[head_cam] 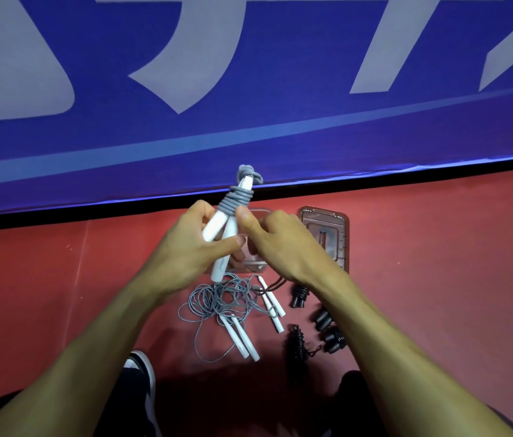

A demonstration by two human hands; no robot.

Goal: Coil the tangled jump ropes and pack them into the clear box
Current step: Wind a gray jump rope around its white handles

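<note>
Head view: left hand [186, 247] grips coiled grey rope [239, 198].

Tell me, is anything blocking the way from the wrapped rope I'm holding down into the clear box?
Only your own hands. The wrapped rope is held by left hand and right hand directly above the clear box. Its lid lies off to the right.

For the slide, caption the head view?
Both hands grip a coiled white-handled jump rope above tangled ropes.
</note>
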